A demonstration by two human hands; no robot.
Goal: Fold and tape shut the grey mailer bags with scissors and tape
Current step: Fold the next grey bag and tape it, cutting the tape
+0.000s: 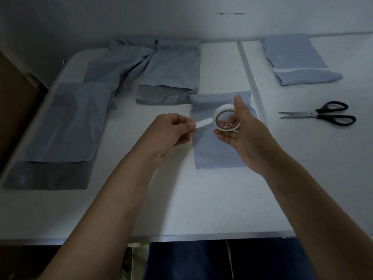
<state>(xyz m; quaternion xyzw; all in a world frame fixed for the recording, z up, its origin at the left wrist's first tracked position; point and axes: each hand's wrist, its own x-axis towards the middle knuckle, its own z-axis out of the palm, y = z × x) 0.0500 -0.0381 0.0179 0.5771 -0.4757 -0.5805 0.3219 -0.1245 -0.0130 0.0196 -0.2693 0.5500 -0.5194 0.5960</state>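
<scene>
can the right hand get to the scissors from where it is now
Probably not right away: the right hand holds the tape roll, with the left hand pinching its free end. The scissors lie uncovered on the table to its right, nothing between.

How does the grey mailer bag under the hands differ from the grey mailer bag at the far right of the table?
The grey mailer bag under the hands has its top folded over but shows no tape; the far-right grey mailer bag carries a white strip across it. The near one lies straight before the person; the far one sits angled, beyond the black-handled scissors. Both are grey plastic, lying flat on the white table.
</scene>
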